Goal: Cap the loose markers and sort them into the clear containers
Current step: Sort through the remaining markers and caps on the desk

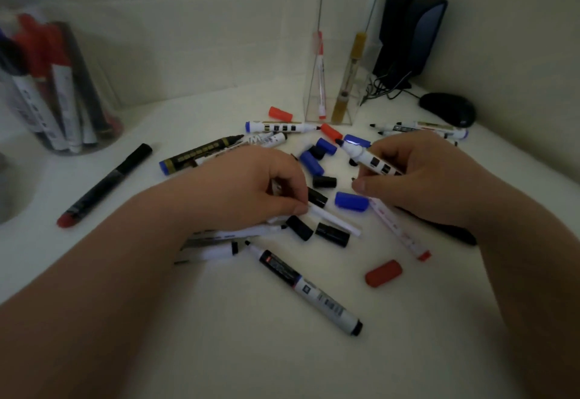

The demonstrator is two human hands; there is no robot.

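Both hands are meeting over the scatter of markers and caps on the table point(408, 336), so the capping step is in hand and sorting is not yet reached for this one. The right hand point(417, 178) is gripping an uncapped marker point(373, 161) by its barrel, fingers wrapped round it, dark tip aiming away toward the tall container point(342, 53). The left hand point(251, 185) is lying palm down with fingers curled. Its fingertips point(299, 208) are closing where a black cap point(317, 197) and a slim white pen point(334, 219) are lying together; which of the two it is pinching, I cannot tell. Judging by the dark tip, the black cap looks like the match, though a blue cap point(351, 201) is lying just beside it. The next move is probably calling for the cap to be lifted clear, turned open end toward the tip, lined up with the barrel and pushed on until seated. After that the marker is going into one container, the tall one or the jar point(62, 90) at the left, which is already holding many. Several other markers are lying uncapped around both wrists.
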